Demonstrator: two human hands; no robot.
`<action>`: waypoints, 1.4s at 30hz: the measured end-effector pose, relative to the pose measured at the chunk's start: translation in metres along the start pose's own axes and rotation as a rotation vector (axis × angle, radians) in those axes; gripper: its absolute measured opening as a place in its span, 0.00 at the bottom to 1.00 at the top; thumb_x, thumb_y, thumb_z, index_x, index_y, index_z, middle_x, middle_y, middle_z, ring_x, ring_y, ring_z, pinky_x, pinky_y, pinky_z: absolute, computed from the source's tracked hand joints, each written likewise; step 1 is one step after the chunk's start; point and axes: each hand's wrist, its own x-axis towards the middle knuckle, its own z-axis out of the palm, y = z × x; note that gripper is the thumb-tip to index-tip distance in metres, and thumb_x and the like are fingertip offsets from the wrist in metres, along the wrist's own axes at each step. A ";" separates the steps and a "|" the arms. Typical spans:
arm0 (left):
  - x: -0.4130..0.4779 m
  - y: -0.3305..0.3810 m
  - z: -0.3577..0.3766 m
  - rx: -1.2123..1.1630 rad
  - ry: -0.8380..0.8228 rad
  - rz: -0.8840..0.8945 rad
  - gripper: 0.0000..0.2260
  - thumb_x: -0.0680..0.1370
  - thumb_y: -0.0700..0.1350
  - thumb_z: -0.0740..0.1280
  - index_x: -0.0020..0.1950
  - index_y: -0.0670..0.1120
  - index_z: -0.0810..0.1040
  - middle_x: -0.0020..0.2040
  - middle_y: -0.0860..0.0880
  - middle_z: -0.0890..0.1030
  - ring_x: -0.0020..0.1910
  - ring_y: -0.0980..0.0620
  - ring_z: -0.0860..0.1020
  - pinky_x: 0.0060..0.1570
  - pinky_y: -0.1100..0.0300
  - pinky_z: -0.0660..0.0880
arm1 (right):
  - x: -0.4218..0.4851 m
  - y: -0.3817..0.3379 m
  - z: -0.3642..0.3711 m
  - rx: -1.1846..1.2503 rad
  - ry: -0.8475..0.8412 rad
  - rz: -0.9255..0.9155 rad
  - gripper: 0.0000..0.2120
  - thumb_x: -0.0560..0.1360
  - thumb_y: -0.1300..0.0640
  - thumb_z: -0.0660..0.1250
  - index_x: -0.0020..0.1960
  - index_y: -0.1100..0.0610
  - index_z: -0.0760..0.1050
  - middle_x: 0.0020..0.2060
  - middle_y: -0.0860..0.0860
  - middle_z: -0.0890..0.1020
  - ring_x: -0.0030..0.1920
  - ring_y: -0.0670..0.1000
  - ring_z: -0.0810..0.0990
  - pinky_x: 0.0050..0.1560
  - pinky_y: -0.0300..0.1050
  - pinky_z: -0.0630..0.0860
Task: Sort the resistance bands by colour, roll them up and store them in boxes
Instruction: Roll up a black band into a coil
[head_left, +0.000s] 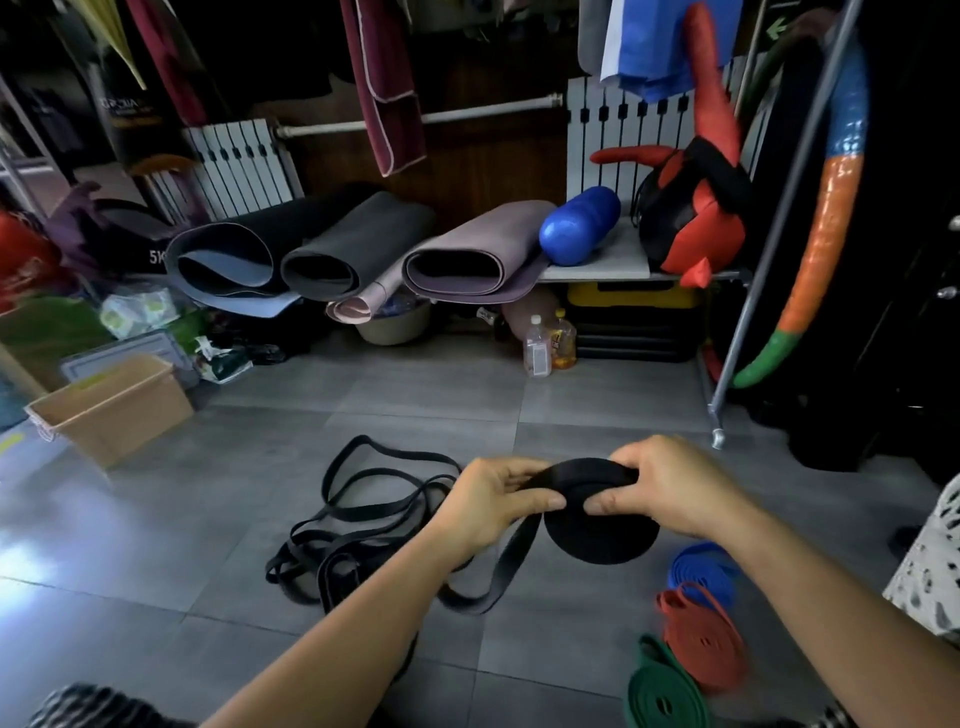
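Observation:
Both hands hold a wide black resistance band (597, 530) that is partly rolled into a thick coil above the grey tiled floor. My left hand (493, 504) pinches the coil's left side, and my right hand (670, 488) grips its top right. The band's loose tail (493, 582) hangs down to the floor in a loop. A tangle of thinner black bands (358, 519) lies on the floor to the left. At the lower right lie a blue band (706, 569), a red band (696, 639) and a green band (660, 691). An open cardboard box (114, 410) stands at the left.
Rolled exercise mats (337, 254) and a blue roller (576, 223) lie along the back wall. Two bottles (550, 345) stand on the floor beneath a shelf. A metal rack leg (719, 431) and a coloured hoop (815, 260) stand at the right. A plastic crate (130, 353) sits behind the box.

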 end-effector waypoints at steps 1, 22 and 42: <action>-0.002 -0.001 0.002 -0.031 0.013 0.010 0.15 0.72 0.34 0.70 0.57 0.41 0.79 0.52 0.45 0.83 0.50 0.55 0.81 0.52 0.65 0.75 | -0.001 0.001 -0.001 0.033 -0.007 -0.008 0.09 0.64 0.46 0.75 0.38 0.50 0.79 0.34 0.46 0.82 0.38 0.46 0.80 0.38 0.44 0.74; 0.019 -0.036 0.025 -0.921 0.088 -0.183 0.11 0.68 0.45 0.67 0.46 0.41 0.82 0.44 0.43 0.84 0.41 0.50 0.82 0.44 0.59 0.78 | 0.031 0.017 0.041 1.084 0.322 0.107 0.02 0.68 0.63 0.71 0.39 0.56 0.80 0.31 0.47 0.84 0.34 0.42 0.83 0.33 0.29 0.75; 0.062 -0.031 -0.045 -1.391 0.407 -0.136 0.15 0.72 0.45 0.66 0.57 0.40 0.77 0.54 0.43 0.82 0.53 0.49 0.80 0.54 0.56 0.78 | 0.075 0.052 0.126 0.851 -0.112 0.259 0.07 0.73 0.60 0.69 0.49 0.59 0.75 0.37 0.53 0.79 0.32 0.44 0.79 0.30 0.39 0.74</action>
